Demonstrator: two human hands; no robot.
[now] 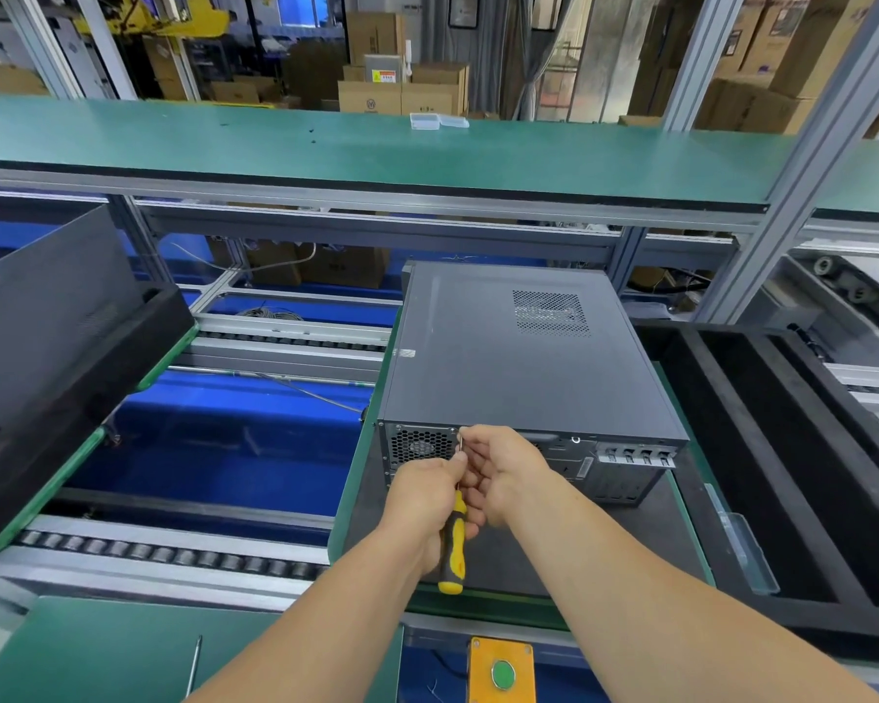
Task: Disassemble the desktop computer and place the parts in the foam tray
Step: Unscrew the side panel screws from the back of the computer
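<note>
A grey desktop computer lies flat on its side on a green pallet, with its back panel facing the person at the near edge of the pallet. The lid is on, and a patch of small vent holes sits near the far right corner of the top. On the back panel there is a round fan grille at the left end and 4 slot covers at the right end. Both hands meet at the top edge of the back panel, just right of the fan grille. The left hand grips a screwdriver with a yellow and black handle, fingers curled round it, and the thin metal shaft points up to the top edge of the back panel. The right hand pinches the shaft near its tip with curled fingers. A black foam tray with long slots sits just beside the computer on the right. Another black foam tray sits on a second pallet well apart on the left, with a grey panel standing tilted in it. An orange box with a green button sits at the near edge of the workbench. 2 clear plastic boxes rest on the green shelf above.
</note>
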